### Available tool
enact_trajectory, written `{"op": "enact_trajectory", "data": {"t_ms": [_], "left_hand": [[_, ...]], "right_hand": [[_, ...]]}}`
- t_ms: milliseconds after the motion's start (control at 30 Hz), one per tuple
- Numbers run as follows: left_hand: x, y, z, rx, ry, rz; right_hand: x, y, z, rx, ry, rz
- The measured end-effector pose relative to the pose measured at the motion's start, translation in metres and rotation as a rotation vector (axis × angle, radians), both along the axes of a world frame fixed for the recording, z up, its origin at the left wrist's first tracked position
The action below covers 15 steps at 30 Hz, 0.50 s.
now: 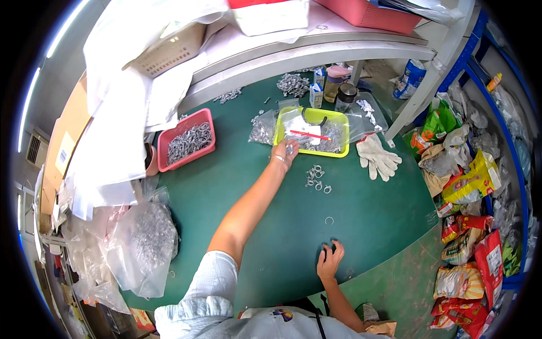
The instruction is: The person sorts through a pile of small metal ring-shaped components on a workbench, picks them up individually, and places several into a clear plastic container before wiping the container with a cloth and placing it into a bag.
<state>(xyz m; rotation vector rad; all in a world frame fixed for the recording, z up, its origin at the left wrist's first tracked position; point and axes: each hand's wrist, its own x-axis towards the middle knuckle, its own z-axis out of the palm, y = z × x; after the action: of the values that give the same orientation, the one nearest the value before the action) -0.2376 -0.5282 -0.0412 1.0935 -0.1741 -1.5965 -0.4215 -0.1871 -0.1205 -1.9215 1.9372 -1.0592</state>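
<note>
My left hand reaches to the near left edge of a yellow-green basket. Its fingers are closed on something small and shiny that I cannot make out. In the basket lie clear plastic bags, a red pen and a black curved piece. Just nearer to me are several small grey ring clamps in a loose cluster. My right hand rests on the green table, fingers apart and holding nothing. A thin open ring lies a little beyond it.
A pink basket of grey rings stands at left, near a large clear bag of parts. White work gloves, jars and small cartons sit at the right and back. A metal shelf spans the back.
</note>
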Motion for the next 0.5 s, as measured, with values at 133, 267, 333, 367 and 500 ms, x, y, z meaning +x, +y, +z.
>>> {"op": "enact_trajectory", "data": {"t_ms": [133, 267, 333, 367, 500], "left_hand": [[-0.014, -0.039, 0.002, 0.044, -0.098, 0.003], [-0.033, -0.032, 0.01, -0.048, -0.178, -0.38], [-0.029, -0.026, 0.014, -0.066, -0.148, -0.392], [-0.027, -0.021, 0.016, -0.074, -0.132, -0.397], [-0.03, 0.015, 0.028, -0.199, -0.229, -0.316]], "right_hand": [[0.003, -0.001, 0.001, -0.016, 0.018, 0.022], [-0.007, -0.002, 0.003, -0.007, -0.001, 0.008], [-0.005, -0.002, 0.004, -0.021, -0.01, 0.009], [-0.003, -0.001, 0.004, -0.023, -0.015, 0.012], [-0.003, -0.001, 0.004, -0.018, -0.015, 0.014]]}}
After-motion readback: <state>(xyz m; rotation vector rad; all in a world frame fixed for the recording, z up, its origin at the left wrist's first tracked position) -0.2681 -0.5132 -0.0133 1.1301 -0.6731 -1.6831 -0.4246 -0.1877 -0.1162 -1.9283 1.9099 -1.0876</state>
